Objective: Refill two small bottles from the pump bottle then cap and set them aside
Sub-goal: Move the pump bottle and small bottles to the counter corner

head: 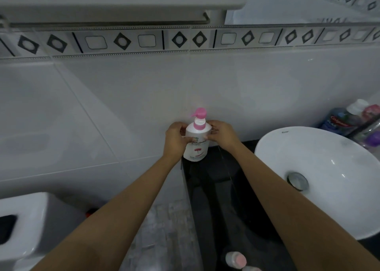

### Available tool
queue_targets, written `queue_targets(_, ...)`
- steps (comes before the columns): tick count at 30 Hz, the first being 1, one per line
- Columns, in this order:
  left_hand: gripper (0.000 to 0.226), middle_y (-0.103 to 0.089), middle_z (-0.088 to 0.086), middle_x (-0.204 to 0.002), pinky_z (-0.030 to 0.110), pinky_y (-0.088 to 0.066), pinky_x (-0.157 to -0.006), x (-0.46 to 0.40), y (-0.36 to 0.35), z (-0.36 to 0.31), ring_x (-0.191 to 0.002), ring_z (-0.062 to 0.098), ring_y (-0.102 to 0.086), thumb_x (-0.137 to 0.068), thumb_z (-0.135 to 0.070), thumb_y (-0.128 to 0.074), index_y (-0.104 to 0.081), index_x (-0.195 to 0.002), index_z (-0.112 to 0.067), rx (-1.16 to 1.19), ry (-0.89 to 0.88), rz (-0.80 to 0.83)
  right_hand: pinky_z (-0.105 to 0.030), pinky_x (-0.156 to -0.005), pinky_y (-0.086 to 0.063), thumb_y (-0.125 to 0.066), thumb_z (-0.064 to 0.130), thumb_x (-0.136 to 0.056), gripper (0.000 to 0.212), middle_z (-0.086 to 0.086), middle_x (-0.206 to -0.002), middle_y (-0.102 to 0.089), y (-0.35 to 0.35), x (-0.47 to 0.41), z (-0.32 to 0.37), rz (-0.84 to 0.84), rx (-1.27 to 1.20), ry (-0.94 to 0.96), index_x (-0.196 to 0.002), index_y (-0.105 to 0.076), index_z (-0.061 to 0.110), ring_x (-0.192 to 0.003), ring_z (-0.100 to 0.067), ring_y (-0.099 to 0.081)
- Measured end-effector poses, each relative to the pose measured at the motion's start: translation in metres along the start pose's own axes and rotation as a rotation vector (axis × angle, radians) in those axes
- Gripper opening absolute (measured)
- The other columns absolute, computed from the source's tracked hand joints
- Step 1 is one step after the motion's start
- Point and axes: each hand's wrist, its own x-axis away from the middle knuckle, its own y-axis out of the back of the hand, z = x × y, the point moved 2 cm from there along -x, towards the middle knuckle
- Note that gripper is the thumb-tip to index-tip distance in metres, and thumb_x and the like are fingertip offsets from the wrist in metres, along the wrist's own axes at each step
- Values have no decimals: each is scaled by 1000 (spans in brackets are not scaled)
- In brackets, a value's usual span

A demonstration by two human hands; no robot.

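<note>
Pump bottle [196,139] between both hands [197,136]

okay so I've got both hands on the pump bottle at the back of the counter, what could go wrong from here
1. The pump bottle stands at the dark counter's left edge; a nudge from the left hand or right hand might tip it off.
2. The small bottles sit near the front by your forearms; pulling back could knock them over.
3. The pump nozzle faces left, so pressing may squirt past the counter.

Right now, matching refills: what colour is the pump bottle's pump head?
Pink, on the white pump bottle; the head view shows it.
</note>
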Motion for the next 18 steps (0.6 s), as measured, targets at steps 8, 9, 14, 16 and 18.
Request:
queue_targets(8, 36, -64, 10, -99, 11, -45, -73, -1, 0, 2, -86, 15, -57, -67, -4, -79, -63, -100, -3, -7, -48, -10, -37, -94, -50, -70, -1, -78, 48, -13, -119, -66, -4, -3, 1, -62, 48, 7, -124, -60, 8, -101, -21, -61)
queue_targets(9, 37, -65, 11, -100, 18, -48, -77, 0, 0, 2, -87, 16, -58, -67, -5, -79, -63, -101, -4, -10, -58, -13, -36, -94, -50, -70, 0, -78, 49, -13, -120, -66, -5, -3, 1, -66, 54, 4, -125, -59, 8, -104, -24, -62)
queue_targets(14, 41, -65, 9, -105, 33, -53, -84, 5, 0, 3, -93, 17, -59, -69, -9, -78, -61, -106, -8, -40, -77, -10, -39, -95, -49, -68, 3, -81, 47, -16, -121, -64, -9, 3, 0, -92, 93, -27, -126, -56, 7, -110, -29, -61)
queue_targets(16, 46, -62, 9, -107, 35, -53, -86, 6, 2, 3, -95, 18, -58, -66, -10, -80, -59, -108, -9, -58, -70, -4, -35, -91, -49, -67, 6, -82, 44, -16, -120, -64, -8, 6, -1, -106, 107, -49, -125, -55, 8, -109, -28, -61)
queue_targets(18, 52, -57, 9, -110, 38, -52, -86, 10, 4, 5, -97, 18, -55, -65, -11, -81, -57, -111, -9, -71, -59, -22, -32, -90, -48, -69, 8, -82, 48, -16, -121, -62, -5, 11, -4, -123, 116, -79, -127, -53, 10, -110, -29, -59)
